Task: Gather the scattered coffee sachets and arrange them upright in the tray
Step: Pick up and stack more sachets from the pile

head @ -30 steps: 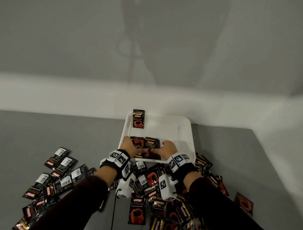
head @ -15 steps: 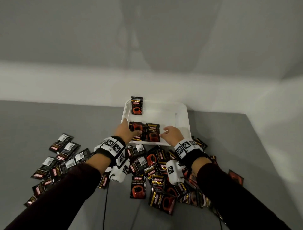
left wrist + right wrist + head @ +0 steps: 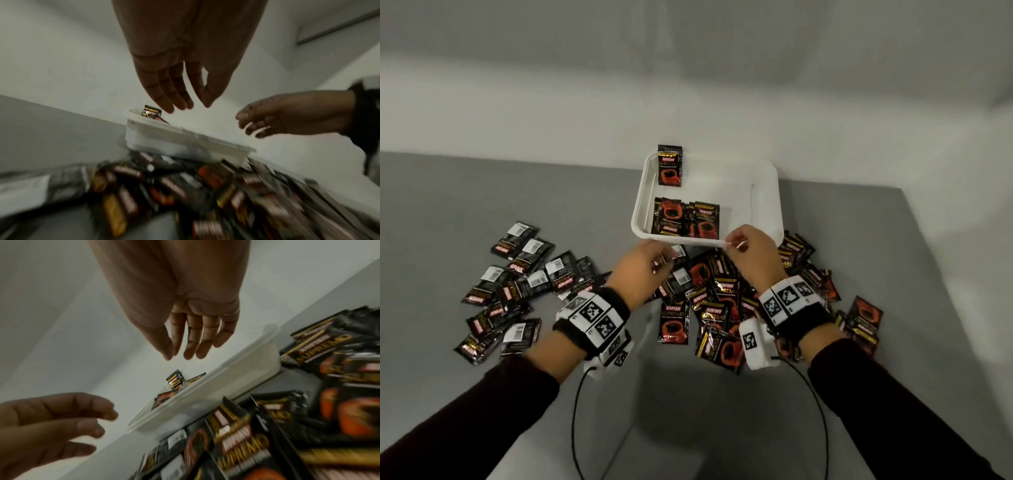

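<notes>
A white tray (image 3: 767, 205) sits at the far edge of the grey table. One black-and-red coffee sachet (image 3: 669, 165) stands upright in its back left corner. A few more sachets (image 3: 685, 220) lean together against the tray's near wall. My left hand (image 3: 662, 262) hovers just in front of the tray over the central sachet pile (image 3: 709, 301), fingers relaxed and holding nothing. My right hand (image 3: 732, 241) hangs over the tray's near rim, also holding nothing. The wrist views show the left fingers (image 3: 164, 97) and the right fingers (image 3: 191, 344) hanging loose above the tray (image 3: 185, 139) (image 3: 205, 394).
A second spread of sachets (image 3: 517, 284) lies on the table to the left, several with barcode side up. More sachets (image 3: 859, 315) trail off to the right of the pile. A white wall runs close behind and to the right of the tray. Two black cables (image 3: 575, 411) hang from the wrist cameras.
Both hands have let go of the sachets at the tray's near wall and drawn back toward me. They are now outside the tray, above the pile.
</notes>
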Action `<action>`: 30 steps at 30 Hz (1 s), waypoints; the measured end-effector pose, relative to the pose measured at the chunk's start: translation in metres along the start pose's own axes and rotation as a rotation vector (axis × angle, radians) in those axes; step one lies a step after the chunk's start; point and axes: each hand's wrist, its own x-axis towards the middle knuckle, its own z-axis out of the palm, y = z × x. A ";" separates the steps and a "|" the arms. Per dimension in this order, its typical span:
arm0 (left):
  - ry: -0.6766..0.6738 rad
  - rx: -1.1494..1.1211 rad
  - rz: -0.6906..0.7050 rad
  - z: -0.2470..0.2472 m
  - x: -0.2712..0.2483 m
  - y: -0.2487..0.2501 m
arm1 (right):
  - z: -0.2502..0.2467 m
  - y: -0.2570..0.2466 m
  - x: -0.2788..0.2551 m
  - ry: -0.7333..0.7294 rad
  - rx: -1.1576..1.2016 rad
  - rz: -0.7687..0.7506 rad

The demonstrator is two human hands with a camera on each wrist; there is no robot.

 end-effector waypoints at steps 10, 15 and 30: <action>-0.404 0.412 0.019 0.046 -0.069 -0.022 | 0.031 0.035 -0.100 -0.462 -0.483 -0.047; -0.373 0.357 -0.071 0.046 -0.091 -0.018 | 0.040 0.036 -0.115 -0.389 -0.504 0.005; -0.318 -0.080 -0.436 -0.017 -0.101 -0.041 | 0.057 0.013 -0.102 -0.165 -0.282 0.348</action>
